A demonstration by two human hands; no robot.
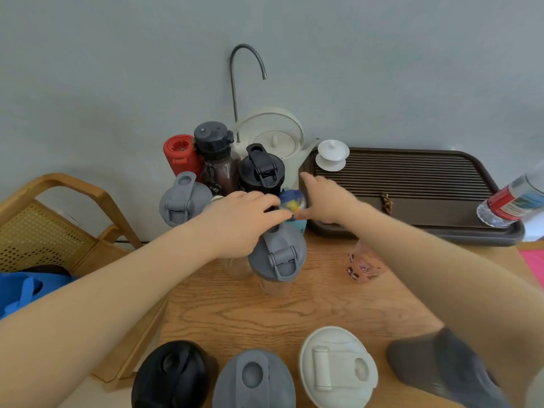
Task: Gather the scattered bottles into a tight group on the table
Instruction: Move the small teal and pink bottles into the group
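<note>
head view, looking down over a wooden table (265, 313). both bare arms reaching forward to the far middle of it. left hand (235, 222) and right hand (326, 198) meeting from either side at a small bottle with a blue cap (291, 201), yellow showing under the cap, teal body below. left fingers curled around its near left side, right thumb against its right side with the other right fingers stretched forward past it; blurred there, so cannot tell how firm the hold is.

tight around that bottle, a cluster: red bottle (181, 154) far left, dark brown bottle with grey-black cap (216, 151) beside it, black flip-lid shaker (262, 169) right behind the hands, grey-lidded shaker (182, 198) on the left, another grey-lidded shaker (278, 254) just under the left hand, a clear body partly hidden below the left wrist.

well apart from the cluster, along the near edge: black-lidded bottle (173, 375), grey-lidded bottle (253, 381), white-lidded bottle (338, 366), dark grey bottle (441, 369) tilted at the right. pink printed cup (363, 266) under the right forearm. clear plastic bottle with red label (512, 201) leaning at the tray's right end.

behind: white kettle (273, 136), gooseneck tap (247, 78), white lidded cup (332, 156) on a dark slatted tray (412, 178). wicker chair (50, 225) and blue bag (26, 290) at left.
</note>
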